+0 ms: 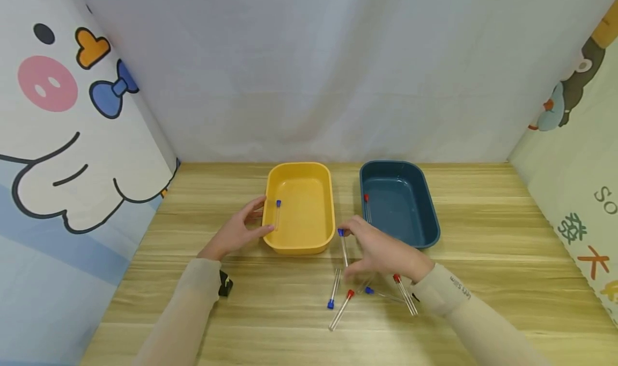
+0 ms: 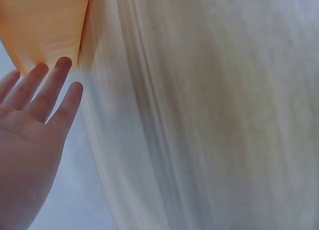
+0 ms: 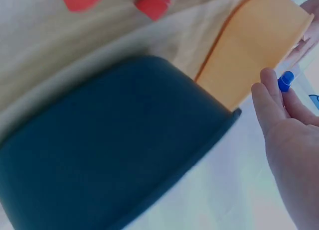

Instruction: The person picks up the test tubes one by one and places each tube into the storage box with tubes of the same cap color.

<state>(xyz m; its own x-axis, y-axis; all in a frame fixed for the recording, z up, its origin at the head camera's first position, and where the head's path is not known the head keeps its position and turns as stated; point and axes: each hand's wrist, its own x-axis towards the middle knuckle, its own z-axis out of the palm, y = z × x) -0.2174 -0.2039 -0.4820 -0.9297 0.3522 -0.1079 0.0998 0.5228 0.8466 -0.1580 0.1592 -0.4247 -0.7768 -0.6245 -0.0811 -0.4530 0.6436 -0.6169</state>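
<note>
My left hand [image 1: 232, 234] is at the left wall of a yellow bin [image 1: 304, 247], its fingers fairly straight along the outside and the thumb by the rim. Inside that bin lies a clear tube with a blue cap [image 1: 278, 216]. Between the two bins, my right hand [image 1: 383, 250] holds another blue-capped clear tube [image 1: 345, 250] between fingers and thumb, cap pointing away from me. In the right wrist view its blue cap [image 3: 285, 81] shows beside the fingers. A dark blue bin [image 1: 427, 240] has a red-capped tube [image 1: 368, 210] inside.
Under and in front of my right hand lie loose tubes: a blue-capped one [image 1: 335, 288], a red-capped one [image 1: 340, 311], another blue-capped one [image 1: 386, 295] and red-capped ones [image 1: 406, 296]. A pale curtain [image 1: 289, 87] hangs behind the wooden table [image 1: 193, 194].
</note>
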